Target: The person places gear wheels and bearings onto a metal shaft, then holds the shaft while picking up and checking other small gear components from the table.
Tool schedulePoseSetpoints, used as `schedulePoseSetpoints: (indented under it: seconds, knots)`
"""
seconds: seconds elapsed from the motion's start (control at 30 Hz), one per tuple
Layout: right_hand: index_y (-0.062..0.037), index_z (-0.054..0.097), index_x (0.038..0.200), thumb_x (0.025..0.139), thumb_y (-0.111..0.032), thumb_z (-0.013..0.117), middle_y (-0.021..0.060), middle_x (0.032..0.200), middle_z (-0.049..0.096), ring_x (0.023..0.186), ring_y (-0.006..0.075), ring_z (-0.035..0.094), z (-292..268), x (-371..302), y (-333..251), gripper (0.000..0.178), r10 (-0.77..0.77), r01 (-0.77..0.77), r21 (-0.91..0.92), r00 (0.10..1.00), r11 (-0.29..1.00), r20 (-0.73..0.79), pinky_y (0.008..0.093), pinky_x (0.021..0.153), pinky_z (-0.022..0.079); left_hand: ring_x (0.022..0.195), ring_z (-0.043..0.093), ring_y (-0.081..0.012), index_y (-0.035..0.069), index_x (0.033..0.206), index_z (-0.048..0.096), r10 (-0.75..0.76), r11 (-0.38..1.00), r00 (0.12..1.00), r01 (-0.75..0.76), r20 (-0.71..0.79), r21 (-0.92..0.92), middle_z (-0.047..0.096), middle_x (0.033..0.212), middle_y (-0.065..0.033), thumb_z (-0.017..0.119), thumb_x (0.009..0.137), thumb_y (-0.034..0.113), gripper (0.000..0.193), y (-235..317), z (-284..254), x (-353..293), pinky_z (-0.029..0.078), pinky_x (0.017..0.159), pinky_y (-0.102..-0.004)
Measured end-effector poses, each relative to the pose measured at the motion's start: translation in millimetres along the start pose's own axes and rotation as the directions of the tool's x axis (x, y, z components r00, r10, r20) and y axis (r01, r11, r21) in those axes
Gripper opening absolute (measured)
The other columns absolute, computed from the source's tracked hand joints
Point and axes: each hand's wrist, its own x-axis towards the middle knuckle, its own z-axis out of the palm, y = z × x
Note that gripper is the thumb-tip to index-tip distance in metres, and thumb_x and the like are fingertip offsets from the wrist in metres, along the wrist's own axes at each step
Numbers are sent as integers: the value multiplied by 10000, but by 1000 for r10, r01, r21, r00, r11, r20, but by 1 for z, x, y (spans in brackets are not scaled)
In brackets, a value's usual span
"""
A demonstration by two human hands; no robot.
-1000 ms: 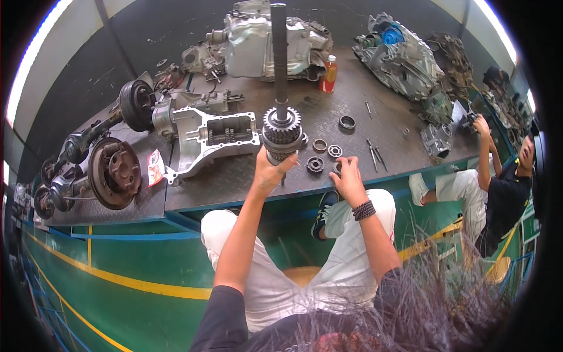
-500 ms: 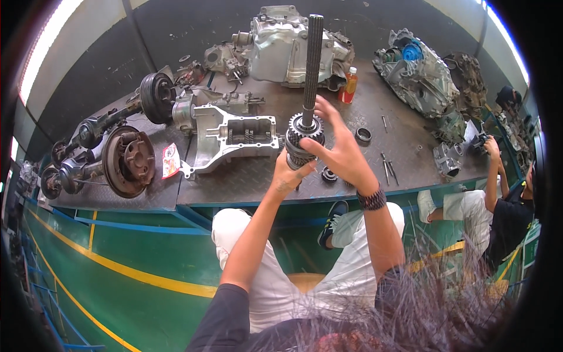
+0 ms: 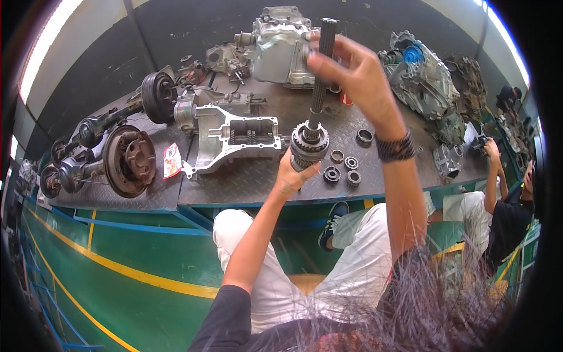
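Note:
A long splined gear shaft [image 3: 318, 97] stands upright above the workbench with a stack of toothed gears [image 3: 309, 142] round its lower end. My left hand [image 3: 295, 175] is wrapped round the bottom of that stack. Higher up, my right hand [image 3: 355, 67] is at the upper part of the shaft, thumb and fingers apart on either side of it. Motion blurs its fingertips, and nothing held shows clearly between them. Beside the gears on the bench lie several small rings and gears, among them a dark ring [image 3: 364, 137] and a toothed gear [image 3: 332, 174].
An open aluminium gearbox housing [image 3: 211, 132] lies left of my hands. Axles with brake drums [image 3: 130, 161] fill the bench's left. Large transmission cases [image 3: 275, 50] [image 3: 419, 82] stand behind. A small vise-like metal block [image 3: 448, 160] and another person [image 3: 507, 220] are on the right.
My right hand has risen from the gears to the upper shaft. The shaft's top has shifted slightly right, and more small rings on the bench are now uncovered. My left hand keeps its hold.

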Motion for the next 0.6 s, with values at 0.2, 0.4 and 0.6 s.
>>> schedulePoseSetpoints:
  seconds: [0.2,0.4,0.6]
  knots:
    - [-103,371,1598,1078,-167,591,116,1531,481,1434,210,464,-25,51,-55,568,-89,101,242,994,965,-61,368,1131,508,864,693,-170,-2,1195,623,-31,998,1000,31,1,-50,689,1006,-71,803,896,62,354,6,-2,0,593,787,-335]
    - [26,508,1445,1042,-213,650,182,1341,609,1257,268,608,-55,17,-26,489,29,403,811,889,425,-457,392,1136,508,864,694,-175,-4,1179,637,-84,994,996,83,-6,-68,692,1009,-69,807,894,63,339,10,2,-1,596,791,-335]
    - [14,562,1271,1021,-350,709,155,1195,662,1029,252,689,-54,-170,44,465,536,-90,940,837,329,-108,349,907,621,842,681,-147,19,1154,685,-69,995,997,72,-43,76,731,1017,-54,878,854,183,392,-8,7,4,566,768,-320]
